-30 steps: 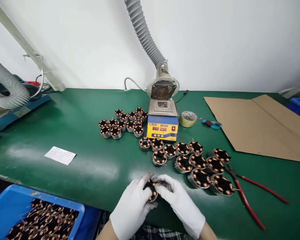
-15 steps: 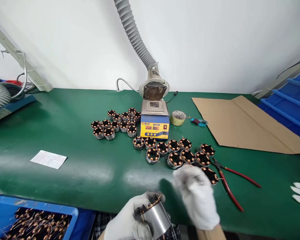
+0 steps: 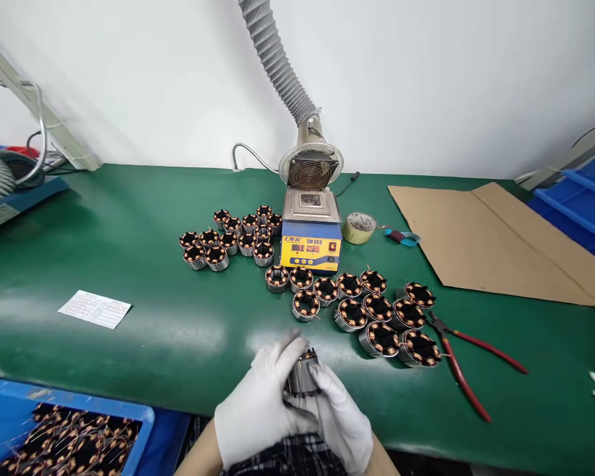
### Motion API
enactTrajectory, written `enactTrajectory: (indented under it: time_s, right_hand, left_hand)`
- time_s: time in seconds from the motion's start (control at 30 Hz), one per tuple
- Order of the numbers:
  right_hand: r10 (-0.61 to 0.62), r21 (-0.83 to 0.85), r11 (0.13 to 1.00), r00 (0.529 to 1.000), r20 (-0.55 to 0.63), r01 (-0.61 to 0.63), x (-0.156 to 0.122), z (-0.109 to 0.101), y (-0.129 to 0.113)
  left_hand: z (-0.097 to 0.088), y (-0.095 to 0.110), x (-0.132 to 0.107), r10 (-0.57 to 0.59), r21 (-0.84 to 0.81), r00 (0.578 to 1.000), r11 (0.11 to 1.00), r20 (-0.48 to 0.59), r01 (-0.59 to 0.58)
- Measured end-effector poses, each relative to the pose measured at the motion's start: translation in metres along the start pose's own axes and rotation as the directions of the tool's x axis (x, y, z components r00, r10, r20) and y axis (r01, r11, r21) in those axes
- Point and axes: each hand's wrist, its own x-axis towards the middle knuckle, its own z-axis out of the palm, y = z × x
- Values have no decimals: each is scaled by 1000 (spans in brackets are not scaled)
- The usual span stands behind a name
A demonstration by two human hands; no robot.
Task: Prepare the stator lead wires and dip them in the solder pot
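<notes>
Stator point(image 3: 302, 378), silver steel side w/ copper windings on top, gripped btwn both gloved hands, left point(image 3: 260, 410) & right point(image 3: 340, 416).

Bright, even light — glare on mat, edges bowed.

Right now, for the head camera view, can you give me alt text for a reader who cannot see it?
Two white-gloved hands, left hand and right hand, together grip one wound motor stator over the near edge of a green workbench. Behind it lie more stators, a yellow and blue solder pot under a fume extraction hose, and red-handled pliers.
</notes>
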Motion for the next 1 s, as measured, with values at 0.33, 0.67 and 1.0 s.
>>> enactTrajectory:
  time_s: [0.33,0.67,1.0]
  right_hand:
    - [108,94,989,989,106,-118,7,-8,-5]
    - [82,116,989,991,109,-95,9,-7,-8]
    - [185,241,944,967,173,-224,10,-8,-15]
  left_hand:
    - [-2,1,20,-345,-624,922,763,-174,167]
    - [12,11,17,-275,-502,959,840,-72,203]
    - [5,-4,10,-360,-668,932,702,-32,248]
